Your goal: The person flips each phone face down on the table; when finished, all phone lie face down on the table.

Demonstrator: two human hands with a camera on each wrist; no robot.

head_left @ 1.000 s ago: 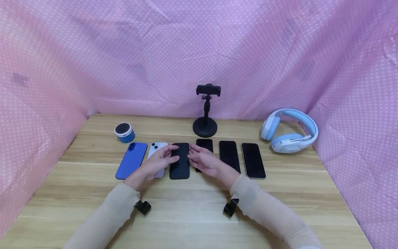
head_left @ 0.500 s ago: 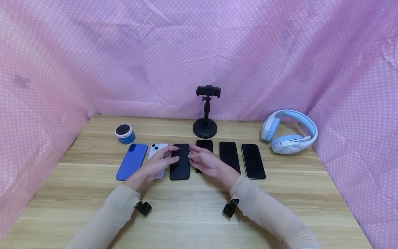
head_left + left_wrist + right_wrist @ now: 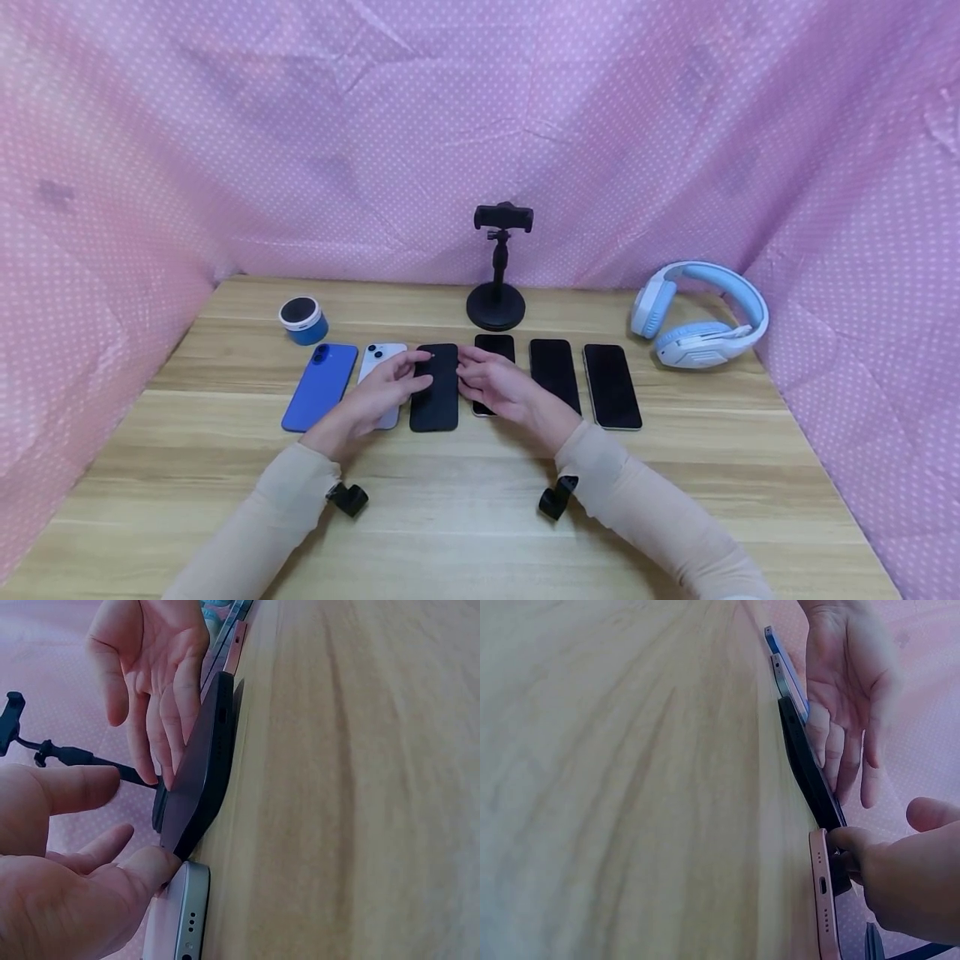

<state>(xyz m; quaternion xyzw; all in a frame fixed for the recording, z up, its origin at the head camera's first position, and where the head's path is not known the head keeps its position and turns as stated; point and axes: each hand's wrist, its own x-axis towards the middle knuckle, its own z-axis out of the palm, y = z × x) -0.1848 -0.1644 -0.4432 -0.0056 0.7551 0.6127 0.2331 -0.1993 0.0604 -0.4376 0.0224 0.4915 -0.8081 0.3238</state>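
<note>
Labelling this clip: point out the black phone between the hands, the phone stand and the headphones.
black phone (image 3: 435,406), head view, bare lower end.
phone stand (image 3: 496,306), head view, round base.
headphones (image 3: 701,347), head view, lower ear cup.

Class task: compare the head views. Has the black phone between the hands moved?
No. The black phone lies in the same spot beside the white phone, below the stand.

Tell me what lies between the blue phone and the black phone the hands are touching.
A white phone lying camera-side up, partly under the left hand; the head view shows it.
</note>
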